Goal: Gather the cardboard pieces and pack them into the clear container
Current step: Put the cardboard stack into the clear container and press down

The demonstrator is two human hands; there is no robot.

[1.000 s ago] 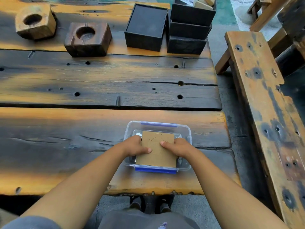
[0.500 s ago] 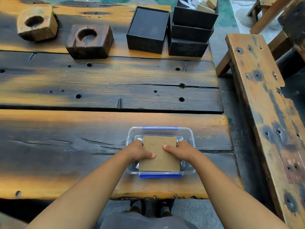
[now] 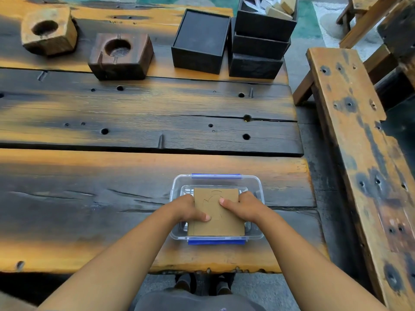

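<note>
Both hands, left hand [image 3: 190, 209] & right hand [image 3: 243, 208], pinch the cardboard [image 3: 216, 215] w/ thumbs on top: keep it level, lower straight into the container [image 3: 256, 182].

Table [image 3: 134, 122]: thick wood planks, rough and weathered, cracked, pitted with holes, darkened in patches over orange-brown, slight sheen where light falls. Bench [image 3: 350, 122]: same worn wood, stained with dark blotches. Container [image 3: 258, 187]: clear plastic, smooth and glossy, with blue plastic clips. Cardboard [image 3: 220, 223]: brown, matt, flat, faint cut lines on the face. Pale block [image 3: 48, 30]: raw wood, rough, with a round hollow. Dark block [image 3: 120, 56]: stained wood, coarse, with a round hollow. Boxes [image 3: 199, 41]: black, matt, material unclear. Floor [image 3: 314, 135]: grey, matt, rough.
</note>
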